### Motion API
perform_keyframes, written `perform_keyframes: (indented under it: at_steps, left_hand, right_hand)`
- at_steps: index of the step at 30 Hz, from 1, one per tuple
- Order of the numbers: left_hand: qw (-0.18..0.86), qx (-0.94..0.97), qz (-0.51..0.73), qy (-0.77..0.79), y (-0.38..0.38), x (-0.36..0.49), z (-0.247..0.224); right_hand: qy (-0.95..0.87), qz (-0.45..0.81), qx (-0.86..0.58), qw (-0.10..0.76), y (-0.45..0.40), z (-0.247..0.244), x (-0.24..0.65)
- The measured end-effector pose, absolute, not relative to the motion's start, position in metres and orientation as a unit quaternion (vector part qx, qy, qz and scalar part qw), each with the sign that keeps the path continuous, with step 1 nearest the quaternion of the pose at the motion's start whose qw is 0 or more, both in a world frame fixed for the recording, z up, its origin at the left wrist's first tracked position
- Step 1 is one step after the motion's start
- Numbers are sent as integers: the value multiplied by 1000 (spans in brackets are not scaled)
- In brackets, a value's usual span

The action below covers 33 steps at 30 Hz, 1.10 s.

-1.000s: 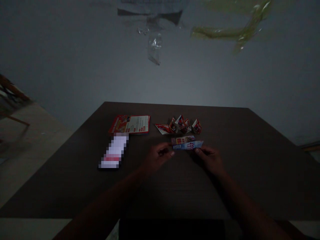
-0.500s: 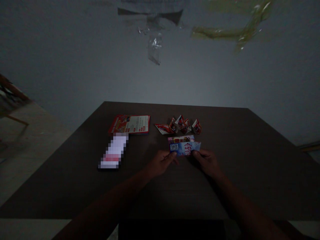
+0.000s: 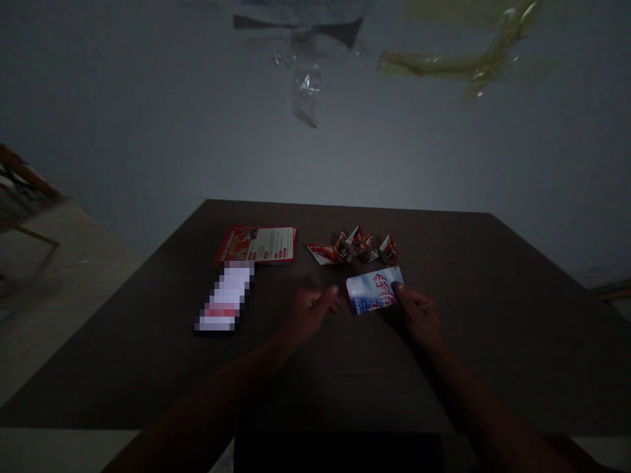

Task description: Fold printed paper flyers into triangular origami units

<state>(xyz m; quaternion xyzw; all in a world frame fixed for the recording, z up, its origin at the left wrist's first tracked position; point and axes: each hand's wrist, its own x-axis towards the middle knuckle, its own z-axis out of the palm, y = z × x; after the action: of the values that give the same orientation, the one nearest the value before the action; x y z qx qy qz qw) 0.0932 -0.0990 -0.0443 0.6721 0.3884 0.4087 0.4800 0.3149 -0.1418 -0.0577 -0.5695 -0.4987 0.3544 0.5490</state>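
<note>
A folded leaflet (image 3: 372,290), blue and white with large red lettering, is pinched at its right end by my right hand (image 3: 420,315), thumb on top. It is tilted slightly, its right end higher. My left hand (image 3: 310,312) is just left of the leaflet, apart from it, with the thumb stretched out and the fingers loosely bent. Nothing shows in that hand. Just beyond the leaflet stand several small folded paper shapes (image 3: 357,243), red and white, in a loose row.
A stack of red and white printed sheets (image 3: 269,244) lies at the back left of the dark table (image 3: 468,276). In front of it is a phone (image 3: 224,299) with its screen lit and blurred out. Behind the table rises a wall (image 3: 197,118) with tape scraps.
My left hand has let go of the leaflet and moved left. The leaflet, earlier showing a QR code and a second part behind, is now folded over and held only by my right hand.
</note>
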Motion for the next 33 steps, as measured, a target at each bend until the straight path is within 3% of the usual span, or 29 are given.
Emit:
perform_keyframes:
  at_steps: [5,14,22,33]
  left_hand:
    - [500,633,431,404,-90,92,-47]
    - [607,624,344,351,-96,105,-53]
    - [581,601,407,369,-96,107,-53]
    - [555,605,439,366,-98,102,-47]
  right_hand:
    - [-547,387,-547,502,-144,-56,312]
    - [-644,403,-490,427,-143,-48,297]
    - [-587,367,-516,505,-140,-51,292]
    - [-516,444,-503,532,-136,-51,293]
